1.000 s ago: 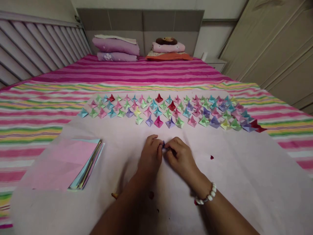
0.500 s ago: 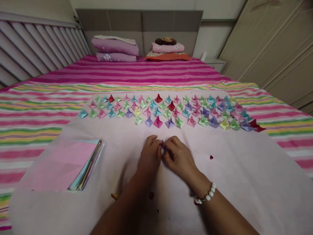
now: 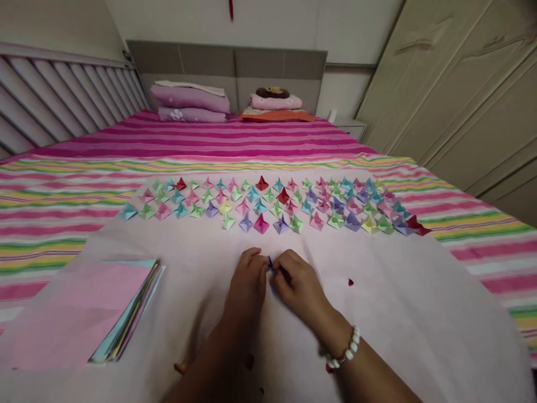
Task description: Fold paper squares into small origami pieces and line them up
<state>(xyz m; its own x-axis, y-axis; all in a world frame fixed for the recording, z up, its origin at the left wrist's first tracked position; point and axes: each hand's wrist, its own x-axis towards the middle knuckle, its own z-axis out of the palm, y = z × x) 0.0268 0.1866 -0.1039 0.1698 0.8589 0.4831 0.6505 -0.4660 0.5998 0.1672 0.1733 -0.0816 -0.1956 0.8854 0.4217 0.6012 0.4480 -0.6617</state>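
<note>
A small dark-blue or purple folded paper piece (image 3: 269, 262) is pinched between my two hands, mostly covered by the fingertips. My left hand (image 3: 246, 284) grips it from the left, thumb and fingers pressed together. On the other side my right hand (image 3: 300, 282) pinches it with bent fingers; a white bead bracelet (image 3: 351, 348) circles that wrist. Beyond both hands, small folded paper boats in many colours stand in rows, a magenta paper boat (image 3: 260, 224) among the nearest.
A stack of square coloured paper (image 3: 79, 313), pink on top, lies at the left on the pale sheet (image 3: 403, 291). Right of my hands is a tiny red scrap (image 3: 351, 282). Farther back are a striped bedspread (image 3: 251, 143), folded purple bedding (image 3: 191, 99) and the headboard (image 3: 285, 64).
My view has tilted up and turned slightly right, so everything sits lower and farther left. Both hands stay pinched together, and a little more of the folded paper piece shows between them.
</note>
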